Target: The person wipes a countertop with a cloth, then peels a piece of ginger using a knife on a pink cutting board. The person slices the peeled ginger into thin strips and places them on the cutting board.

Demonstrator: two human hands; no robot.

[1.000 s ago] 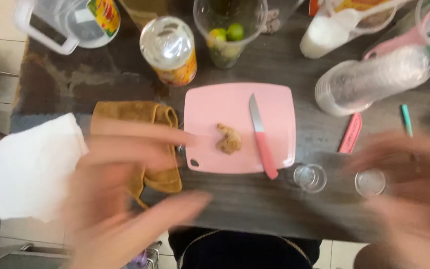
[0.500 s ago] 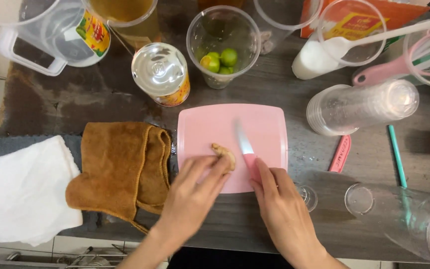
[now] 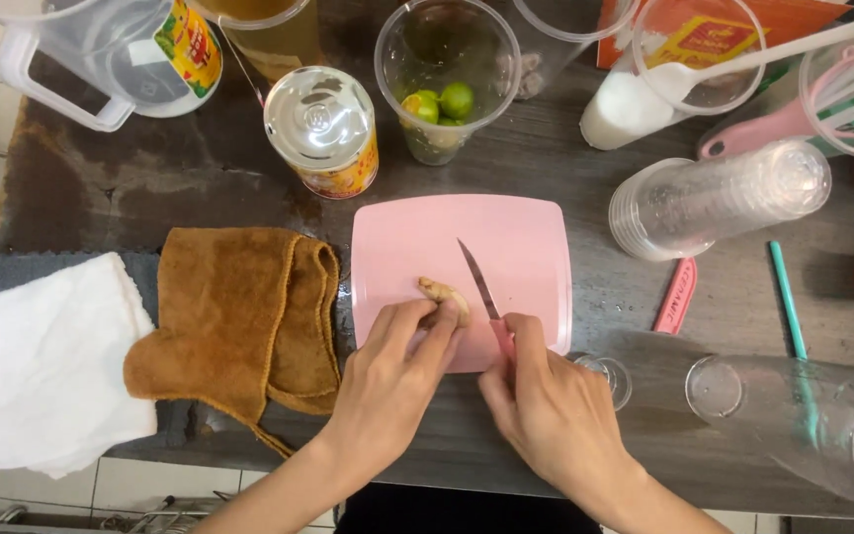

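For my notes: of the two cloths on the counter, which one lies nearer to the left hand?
The brown cloth, folded beside the pink cutting board, lies nearer the left hand; the white cloth is farther out.

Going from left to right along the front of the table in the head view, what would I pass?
White cloth → brown towel → left hand → ginger piece → knife → right hand → small glass → lying clear cup.
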